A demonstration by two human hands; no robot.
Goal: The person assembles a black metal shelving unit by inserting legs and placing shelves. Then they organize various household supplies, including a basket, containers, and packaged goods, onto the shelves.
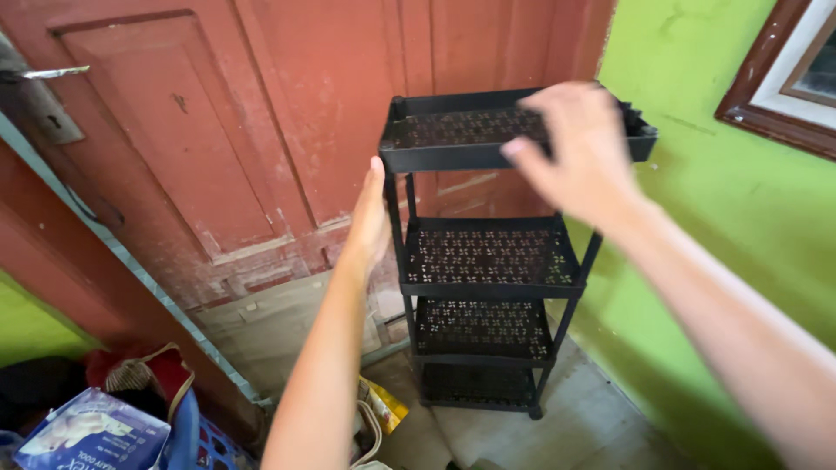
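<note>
Black plastic shelf rack (488,261), four tiers, each tray perforated with a small flower-like cutout pattern, thin black corner posts, small feet at bottom. It stands upright on the concrete floor (601,426), in the corner between the red wooden door (261,130) and the green wall (697,226). All four tiers look bare.

Left hand (373,218): flat, fingers straight and together, edge-on beside the rack's left front post, just under the top tray; touching or just off it, cannot tell. Right hand (579,152): spread wide, fingers loose, over the top tray's right front part, holding nothing; contact unclear, slightly blurred.

Outward: metal door handle (48,73) at upper left, brown window frame (775,87) upper right. Lower left: blue printed packet (91,435), red cloth bag (144,374), yellow packet (385,405) on floor near rack's base.
</note>
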